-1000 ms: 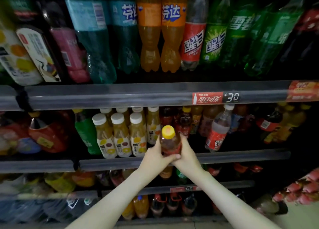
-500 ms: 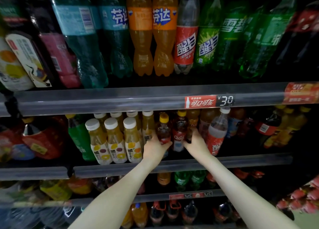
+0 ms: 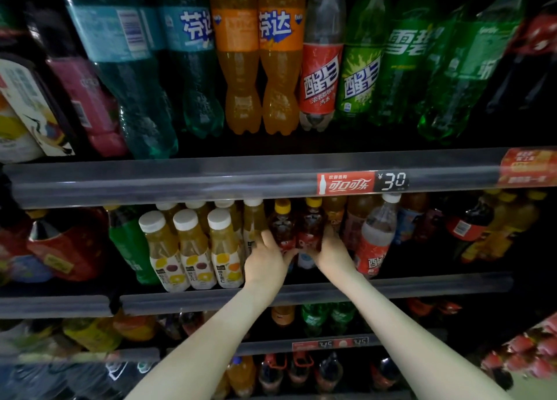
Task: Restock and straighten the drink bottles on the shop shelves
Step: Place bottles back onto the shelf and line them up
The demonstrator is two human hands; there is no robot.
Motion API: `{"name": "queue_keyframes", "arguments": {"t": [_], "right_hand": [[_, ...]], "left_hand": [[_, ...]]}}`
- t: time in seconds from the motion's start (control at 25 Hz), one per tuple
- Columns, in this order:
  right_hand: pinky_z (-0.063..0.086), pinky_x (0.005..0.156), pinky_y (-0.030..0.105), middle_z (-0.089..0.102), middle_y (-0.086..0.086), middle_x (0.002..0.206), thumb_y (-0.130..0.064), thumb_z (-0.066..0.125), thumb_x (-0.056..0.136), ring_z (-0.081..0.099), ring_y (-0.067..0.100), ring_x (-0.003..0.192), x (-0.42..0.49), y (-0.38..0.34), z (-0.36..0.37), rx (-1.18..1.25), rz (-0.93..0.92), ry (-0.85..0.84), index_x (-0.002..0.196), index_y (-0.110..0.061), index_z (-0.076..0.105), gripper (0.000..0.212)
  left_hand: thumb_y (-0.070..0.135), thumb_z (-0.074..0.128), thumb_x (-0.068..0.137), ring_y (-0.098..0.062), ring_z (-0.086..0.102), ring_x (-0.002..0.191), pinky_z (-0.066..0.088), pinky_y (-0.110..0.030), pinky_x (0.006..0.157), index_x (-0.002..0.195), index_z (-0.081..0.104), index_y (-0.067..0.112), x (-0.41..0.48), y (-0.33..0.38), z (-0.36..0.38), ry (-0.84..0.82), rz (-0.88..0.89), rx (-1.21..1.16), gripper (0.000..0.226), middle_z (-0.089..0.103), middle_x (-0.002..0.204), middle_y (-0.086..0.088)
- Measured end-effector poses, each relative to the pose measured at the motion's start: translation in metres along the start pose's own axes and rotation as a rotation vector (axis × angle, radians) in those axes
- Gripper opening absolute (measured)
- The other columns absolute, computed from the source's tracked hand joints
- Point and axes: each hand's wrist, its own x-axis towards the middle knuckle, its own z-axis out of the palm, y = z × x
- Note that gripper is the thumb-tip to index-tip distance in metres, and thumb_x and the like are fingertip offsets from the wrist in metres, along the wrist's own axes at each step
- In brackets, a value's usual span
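Gripping two dark yellow-capped bottles on the middle shelf (image 3: 422, 285), one per hand. Left hand (image 3: 266, 262) curled round the left dark bottle (image 3: 281, 223), right hand (image 3: 331, 253) round the right dark bottle (image 3: 312, 221), with both grips clamped low on the labels. Standing upright and side by side near the centre of the shelf, just behind its front lip.

Judging the step as squaring this pair into its row. Seat both bases flat before letting go. Push far only until meeting resistance; too dark back there to tell what stands behind. Turn the labels to face near. Hold low, not by the necks, to avoid tipping.

Mind the tight left side, with the left fingers (image 3: 265, 238) wedged between the left dark bottle and the white-capped juice bottles (image 3: 224, 249), touching or just beside them. Draw those fingers out towards near rather than sideways, or risk nudging that row. To the right, watch the red-labelled clear bottle (image 3: 376, 242), seemingly tilted and just beside the right hand. Withdraw the wrist without brushing it, and probably straighten it afterwards. Little room overhead, with the caps close under the price rail (image 3: 211, 179), so slide rather than lift. Open room on the near side, over the front lip, for pulling both arms back.
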Motion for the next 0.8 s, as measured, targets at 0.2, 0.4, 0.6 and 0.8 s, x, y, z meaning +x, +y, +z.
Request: {"name": "queue_keyframes", "arguments": {"t": [0.2,0.4,0.6,0.8], "right_hand": [[0.044,0.088,0.047,0.05,0.024,0.112,-0.008,0.073,0.077,0.049,0.041,0.106,-0.039,0.027,-0.036,-0.147,-0.169,0.622,0.119,0.005,0.046,0.052],[0.04,0.095,0.047,0.043,0.019,0.134,-0.028,0.082,0.071,0.043,0.037,0.121,-0.015,0.052,-0.071,0.204,0.167,0.509,0.138,-0.006,0.028,0.089],[0.049,0.083,0.033,0.063,0.002,0.114,-0.027,0.079,0.074,0.062,0.026,0.105,-0.033,0.051,-0.071,0.292,0.064,0.322,0.123,-0.022,0.042,0.061],[0.042,0.08,0.009,0.062,-0.027,0.101,-0.025,0.084,0.069,0.057,-0.011,0.099,-0.109,0.013,-0.103,0.41,-0.226,0.227,0.108,-0.048,0.045,0.059]], "left_hand": [[0.029,0.056,0.082,-0.037,0.049,0.095,0.052,-0.046,0.076,0.115,0.043,0.006,-0.02,-0.015,0.024,0.501,0.549,0.06,0.042,0.044,0.113,-0.021],[0.029,0.074,0.066,-0.037,0.036,0.127,0.038,-0.054,0.102,0.133,0.04,0.015,-0.033,0.005,0.016,0.211,0.718,0.206,0.076,0.032,0.142,-0.022],[0.028,0.073,0.072,-0.033,0.042,0.122,0.038,-0.047,0.103,0.129,0.044,0.014,-0.04,0.011,-0.015,0.206,0.824,0.09,0.066,0.034,0.141,-0.02],[0.031,0.063,0.085,-0.029,0.032,0.132,0.026,-0.038,0.111,0.135,0.034,0.015,-0.025,0.017,-0.089,0.088,0.997,-0.291,0.06,0.023,0.149,-0.011]]}}
